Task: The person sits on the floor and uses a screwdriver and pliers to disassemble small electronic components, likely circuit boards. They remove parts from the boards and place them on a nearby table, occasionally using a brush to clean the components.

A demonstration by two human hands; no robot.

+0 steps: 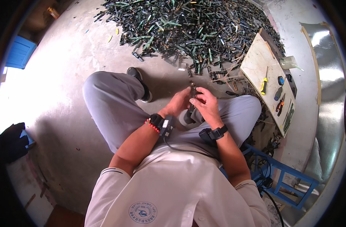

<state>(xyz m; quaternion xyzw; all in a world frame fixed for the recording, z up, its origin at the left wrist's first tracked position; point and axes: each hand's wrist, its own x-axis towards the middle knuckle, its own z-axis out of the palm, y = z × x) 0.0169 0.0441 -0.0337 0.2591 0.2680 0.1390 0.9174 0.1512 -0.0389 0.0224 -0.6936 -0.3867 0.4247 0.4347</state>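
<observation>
A slim dark piece (pixel 193 90) stands lengthwise between my hands, above my lap; its exact kind is too small to make out. My left hand (pixel 179 102) closes round its left side. From the right, my right hand (pixel 208 106) pinches the same piece between thumb and fingers. Both wrists carry black straps with small boxes, and a red bead bracelet sits on the left one. Beyond my hands spreads a large heap of similar narrow black and green pieces (pixel 203 32) on the floor.
At right stands a pale board (pixel 256 56) bearing a yellow screwdriver (pixel 264 87), a dark-handled screwdriver (pixel 278 94), a blue tape roll (pixel 281 80), orange-handled pliers (pixel 280 107) and a clear cup (pixel 288 62). A blue frame (pixel 290 172) and cables lie beside my right hip.
</observation>
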